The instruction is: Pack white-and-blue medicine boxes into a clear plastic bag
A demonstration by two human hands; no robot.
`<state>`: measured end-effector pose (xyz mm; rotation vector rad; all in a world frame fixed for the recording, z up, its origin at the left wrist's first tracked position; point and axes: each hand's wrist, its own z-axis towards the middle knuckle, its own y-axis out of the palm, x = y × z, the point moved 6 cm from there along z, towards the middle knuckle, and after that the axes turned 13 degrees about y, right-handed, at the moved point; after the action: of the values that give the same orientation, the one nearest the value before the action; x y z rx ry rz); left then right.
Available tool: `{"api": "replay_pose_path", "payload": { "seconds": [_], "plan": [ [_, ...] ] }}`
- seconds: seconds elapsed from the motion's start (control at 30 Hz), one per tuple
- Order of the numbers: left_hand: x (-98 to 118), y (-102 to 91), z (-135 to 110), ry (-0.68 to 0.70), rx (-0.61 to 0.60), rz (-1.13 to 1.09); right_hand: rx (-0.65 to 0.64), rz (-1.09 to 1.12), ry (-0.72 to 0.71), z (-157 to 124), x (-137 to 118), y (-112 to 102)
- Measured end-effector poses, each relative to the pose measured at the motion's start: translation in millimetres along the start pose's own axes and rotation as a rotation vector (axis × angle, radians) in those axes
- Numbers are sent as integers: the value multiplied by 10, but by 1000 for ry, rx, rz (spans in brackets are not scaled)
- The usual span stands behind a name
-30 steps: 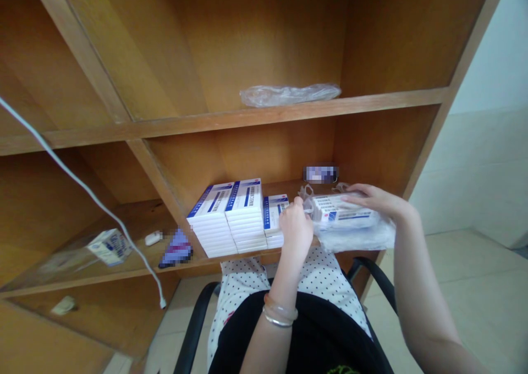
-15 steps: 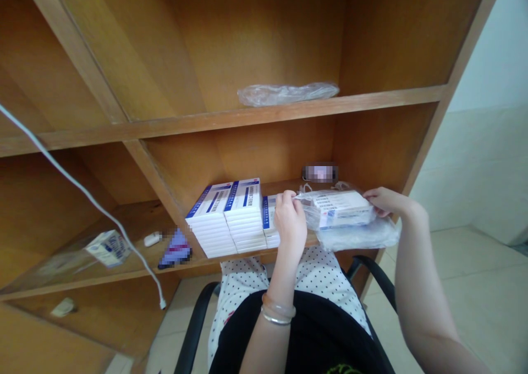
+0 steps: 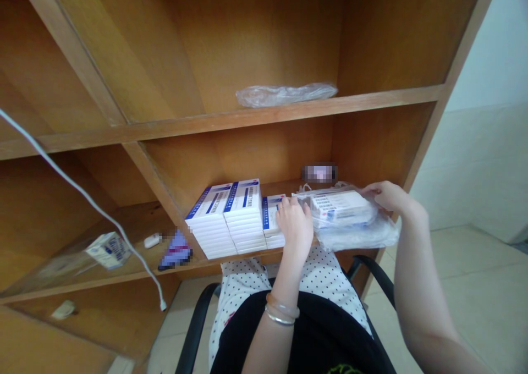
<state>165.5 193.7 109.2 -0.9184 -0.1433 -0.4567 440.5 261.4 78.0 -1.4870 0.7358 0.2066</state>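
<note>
A clear plastic bag (image 3: 350, 228) holding white boxes (image 3: 340, 206) rests on the wooden shelf (image 3: 214, 261). My left hand (image 3: 293, 225) pinches the bag's left edge with its fingers closed. My right hand (image 3: 388, 197) grips the right end of the bag. Just left of my left hand stand two tall stacks of white and blue boxes (image 3: 226, 217) and a lower stack (image 3: 272, 220) beside them.
A crumpled clear plastic bag (image 3: 284, 93) lies on the shelf above. In the left compartment sit a small box (image 3: 108, 248), a small white object (image 3: 152, 240) and a hanging white cable (image 3: 82, 190). A black chair arm (image 3: 377, 278) is below the shelf.
My right hand slid from on top of the bagged boxes to their right end. My left hand shifted its pinch on the bag's left edge; the bag moved slightly.
</note>
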Motion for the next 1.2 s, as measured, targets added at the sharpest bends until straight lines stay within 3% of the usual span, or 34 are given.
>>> {"api": "replay_pose_path", "payload": {
  "seconds": [0.17, 0.27, 0.4, 0.57, 0.83, 0.97, 1.1, 1.2],
  "plan": [
    [14, -44, 13, -18, 91, -94, 226, 45, -85, -135, -124, -207],
    [19, -116, 10, 1, 176, -149, 258, 39, -81, -203, -164, -247],
    [16, -222, 5, 27, 237, -162, 141, -8, -51, -230, -197, -148],
    [15, -270, 6, 41, 233, -189, -113, -28, 137, -275, -176, 50],
    [48, -427, -15, 44, 354, -277, -119, -5, 194, -239, -66, 23],
    [86, -457, -18, 62, 351, -282, -76, -15, 132, -217, -21, -1],
    [104, -444, -8, 85, 295, -269, 97, -89, 10, -231, -78, -143],
    [95, -412, 1, 75, 228, -289, 213, -19, -128, -289, -195, -271]
  ]
}}
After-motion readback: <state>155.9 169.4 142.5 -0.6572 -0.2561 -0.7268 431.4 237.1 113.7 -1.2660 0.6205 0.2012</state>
